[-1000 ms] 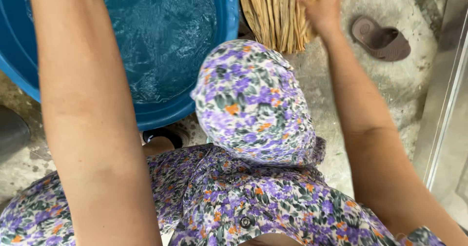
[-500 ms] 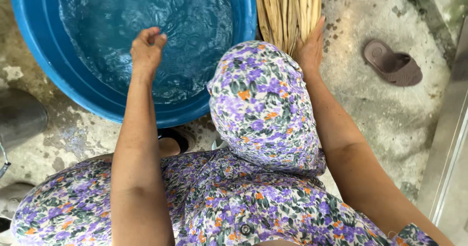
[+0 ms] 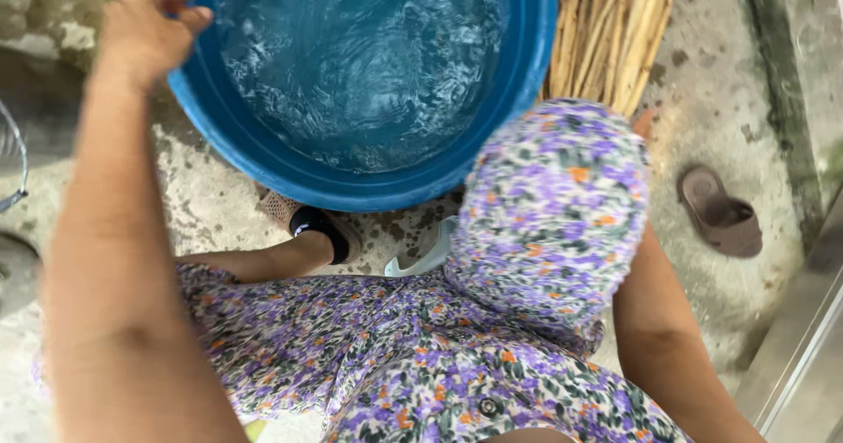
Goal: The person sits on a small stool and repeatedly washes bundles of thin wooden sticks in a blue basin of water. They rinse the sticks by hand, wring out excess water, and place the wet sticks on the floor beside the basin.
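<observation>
Water ripples in the blue basin [image 3: 369, 180], which sits on the rough concrete floor [image 3: 720, 100] with open floor to its left and a straw bundle [image 3: 615, 30] touching its right side. Left hand [image 3: 145, 30] is raised at the basin's left rim, fingers curled loosely, gripping nothing. Right hand is hidden behind the floral-covered knee [image 3: 553, 215]; its grip cannot be told. A brown sandal [image 3: 720, 213] lies well apart.
</observation>
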